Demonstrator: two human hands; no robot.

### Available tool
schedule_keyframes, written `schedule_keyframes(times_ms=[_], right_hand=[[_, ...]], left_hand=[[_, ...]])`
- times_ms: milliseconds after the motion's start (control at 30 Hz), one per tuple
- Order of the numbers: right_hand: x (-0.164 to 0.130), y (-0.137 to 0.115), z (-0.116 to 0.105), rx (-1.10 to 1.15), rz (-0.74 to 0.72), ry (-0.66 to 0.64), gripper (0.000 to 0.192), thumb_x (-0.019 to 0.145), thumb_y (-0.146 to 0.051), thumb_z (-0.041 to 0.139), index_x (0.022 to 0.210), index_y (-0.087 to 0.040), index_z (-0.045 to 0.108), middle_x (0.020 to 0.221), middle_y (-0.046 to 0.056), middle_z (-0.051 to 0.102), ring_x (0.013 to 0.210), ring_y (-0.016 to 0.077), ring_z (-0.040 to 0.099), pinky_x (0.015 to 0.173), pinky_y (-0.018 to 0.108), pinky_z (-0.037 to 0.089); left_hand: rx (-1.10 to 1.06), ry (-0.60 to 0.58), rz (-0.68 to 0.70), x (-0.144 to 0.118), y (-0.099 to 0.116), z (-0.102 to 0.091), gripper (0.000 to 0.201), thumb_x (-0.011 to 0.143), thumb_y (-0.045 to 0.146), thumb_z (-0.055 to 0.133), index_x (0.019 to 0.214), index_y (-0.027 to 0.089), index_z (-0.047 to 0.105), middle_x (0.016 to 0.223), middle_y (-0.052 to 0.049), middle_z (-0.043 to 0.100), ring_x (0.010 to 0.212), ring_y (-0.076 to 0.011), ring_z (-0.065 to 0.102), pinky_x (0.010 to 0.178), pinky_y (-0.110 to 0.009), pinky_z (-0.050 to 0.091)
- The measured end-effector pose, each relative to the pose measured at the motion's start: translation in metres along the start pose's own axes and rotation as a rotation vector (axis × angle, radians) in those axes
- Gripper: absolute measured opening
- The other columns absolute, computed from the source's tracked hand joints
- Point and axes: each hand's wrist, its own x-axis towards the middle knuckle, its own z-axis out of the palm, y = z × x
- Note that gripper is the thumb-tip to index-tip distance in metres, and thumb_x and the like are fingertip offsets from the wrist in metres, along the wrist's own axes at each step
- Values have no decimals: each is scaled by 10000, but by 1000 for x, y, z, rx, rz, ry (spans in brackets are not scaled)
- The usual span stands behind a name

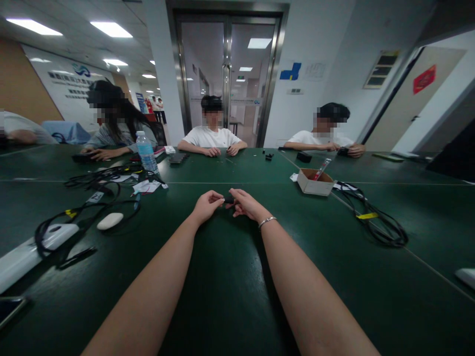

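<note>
Hands meet at centre of dark green matte table (230, 277). Left hand (206, 204) and right hand (246, 203) both pinch small black part (229, 200) between fingertips, just above tabletop; part too small to tell shape. Thin silver bracelet (267, 221) on right wrist. Open brown cardboard box (314, 182) to right, black cable coil with yellow tag (374, 222) beyond. Clear plastic water bottle, blue label (146, 152), left; writing unreadable. White oval mouse (110, 220) near black cables.

Open tabletop (230, 277) around and ahead of both hands. Left approach obstructed by tangled black cables (92, 198), white mouse (110, 220), water bottle (146, 152). Right approach obstructed by cardboard box (315, 182), coiled cable (378, 222).
</note>
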Motion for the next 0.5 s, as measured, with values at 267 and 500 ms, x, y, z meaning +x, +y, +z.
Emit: schedule_keyframes(times_ms=[267, 500], right_hand=[[-2, -2, -1, 67, -11, -82, 496, 774, -214, 691, 1165, -270, 391, 695, -73, 528, 401, 35, 452, 508, 257, 576], [-1, -2, -1, 0, -19, -89, 492, 722, -88, 690, 1102, -251, 424, 717, -70, 518, 428, 46, 489, 461, 211, 552]], left_hand=[[-4, 5, -11, -1, 2, 0, 305, 637, 346, 709, 820, 138, 581, 736, -39, 625, 679, -149, 591, 675, -304, 471], [-6, 3, -15, -2, 3, 0, 273, 649, 319, 703, 812, 139, 579, 728, -37, 625, 685, -151, 593, 680, -307, 474]])
